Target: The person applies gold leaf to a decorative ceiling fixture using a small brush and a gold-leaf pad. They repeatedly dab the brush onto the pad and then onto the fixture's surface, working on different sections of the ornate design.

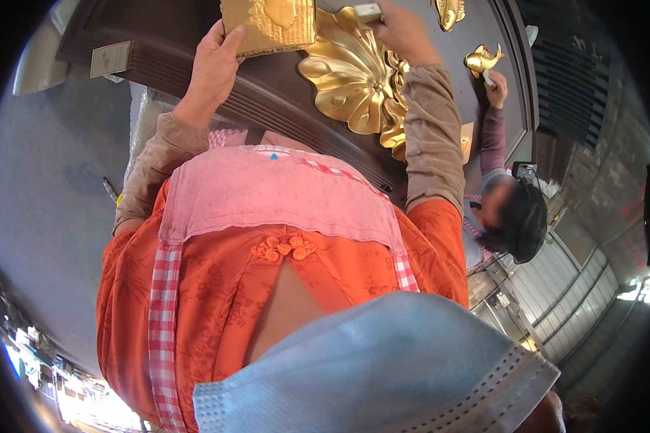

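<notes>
My left hand (pixel 216 65) grips a piece of corrugated cardboard (pixel 238 27) by its near corner, thumb on top. A wet-looking pool of gold paint (pixel 280 15) lies on the cardboard. Between the fingers of my right hand (pixel 406 32) is a small whitish block (pixel 367 12), perhaps a sponge; its exact kind is unclear. That hand is slightly blurred and hovers at the far edge of a gold lotus-leaf relief (pixel 352 81); whether the block touches it is hard to tell. The relief sits on a dark brown panel (pixel 281 81), and my right sleeve hides part of it.
At right, a co-worker's hand (pixel 497 89) holds a pale piece (pixel 487 79) against a gold fish relief (pixel 479 58). Another gold fish (pixel 449 15) lies farther up. A gold-smeared cardboard piece (pixel 467 142) is near my right sleeve. A small card (pixel 111 58) bearing writing stands at the panel's left edge.
</notes>
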Tool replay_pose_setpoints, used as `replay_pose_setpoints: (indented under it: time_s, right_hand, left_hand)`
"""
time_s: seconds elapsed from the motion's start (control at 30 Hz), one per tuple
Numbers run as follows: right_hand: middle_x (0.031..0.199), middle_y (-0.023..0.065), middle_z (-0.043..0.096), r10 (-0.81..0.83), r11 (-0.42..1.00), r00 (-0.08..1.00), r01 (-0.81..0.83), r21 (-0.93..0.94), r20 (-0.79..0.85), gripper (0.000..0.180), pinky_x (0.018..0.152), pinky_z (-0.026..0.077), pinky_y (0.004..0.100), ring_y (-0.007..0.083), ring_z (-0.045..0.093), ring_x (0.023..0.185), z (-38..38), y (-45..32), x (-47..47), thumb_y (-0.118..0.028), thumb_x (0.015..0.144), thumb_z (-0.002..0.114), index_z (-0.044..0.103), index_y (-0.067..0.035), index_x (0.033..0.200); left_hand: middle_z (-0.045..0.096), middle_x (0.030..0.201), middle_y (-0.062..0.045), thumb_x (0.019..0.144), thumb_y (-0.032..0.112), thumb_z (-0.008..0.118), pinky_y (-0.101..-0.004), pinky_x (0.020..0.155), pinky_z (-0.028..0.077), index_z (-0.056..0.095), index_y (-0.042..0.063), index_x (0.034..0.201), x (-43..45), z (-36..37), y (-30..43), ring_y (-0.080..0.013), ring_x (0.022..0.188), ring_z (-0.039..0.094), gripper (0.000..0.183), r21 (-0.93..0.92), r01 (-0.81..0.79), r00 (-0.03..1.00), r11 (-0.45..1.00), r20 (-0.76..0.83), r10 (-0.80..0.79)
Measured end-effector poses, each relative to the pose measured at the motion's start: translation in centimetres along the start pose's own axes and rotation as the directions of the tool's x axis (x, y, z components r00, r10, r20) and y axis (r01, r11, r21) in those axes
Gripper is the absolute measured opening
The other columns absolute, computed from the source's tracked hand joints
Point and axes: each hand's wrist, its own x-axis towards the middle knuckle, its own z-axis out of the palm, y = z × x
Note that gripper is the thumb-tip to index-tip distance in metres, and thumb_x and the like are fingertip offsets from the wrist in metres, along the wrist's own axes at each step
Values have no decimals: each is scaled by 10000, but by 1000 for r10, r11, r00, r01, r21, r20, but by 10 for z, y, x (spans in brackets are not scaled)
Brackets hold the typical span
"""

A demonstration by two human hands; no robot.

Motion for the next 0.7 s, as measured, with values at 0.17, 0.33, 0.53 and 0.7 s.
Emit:
replay_pose_setpoints:
  time_s: [0.17, 0.33, 0.53, 0.7]
  right_hand:
    - [1063, 166, 743, 111, 979, 989, -92, -182, 97, 428, 853, 545, 497, 410, 695, 1006, 28, 44, -40, -158, 870, 731, 622, -161, 1284]
    - [1042, 167, 744, 241, 956, 963, -215, -198, 118, 376, 840, 540, 506, 420, 689, 1001, 12, 28, -85, -152, 885, 718, 632, -145, 1250]
    - [1075, 159, 741, 166, 971, 984, -152, -182, 61, 366, 820, 535, 500, 405, 689, 1014, 23, 32, -56, -143, 899, 709, 618, -186, 1251]
    - [1044, 154, 740, 251, 934, 944, -178, -310, 214, 312, 836, 526, 490, 390, 686, 1019, 9, 33, -83, -160, 907, 674, 631, -174, 1215]
  left_hand:
    - [698, 1188, -9, 1067, 149, 587, -270, 895, 539, 622, 49, 1310, -4, 1, 5, -86, 1047, 657, 266, -29, -63, 996, 998, 58, 65]
    - [700, 1191, -12, 1065, 154, 592, -274, 906, 538, 626, 50, 1306, -4, -9, 2, -94, 1057, 662, 264, -39, -39, 999, 998, 21, 40]
    - [701, 1192, -14, 1064, 148, 590, -285, 921, 539, 627, 47, 1302, -5, -4, 0, -103, 1068, 665, 261, -50, -30, 999, 998, 41, 32]
    - [696, 1245, -15, 1068, 131, 583, -313, 953, 521, 618, 64, 1317, -6, -7, 0, -113, 1125, 656, 261, -54, -42, 996, 998, 72, 46]
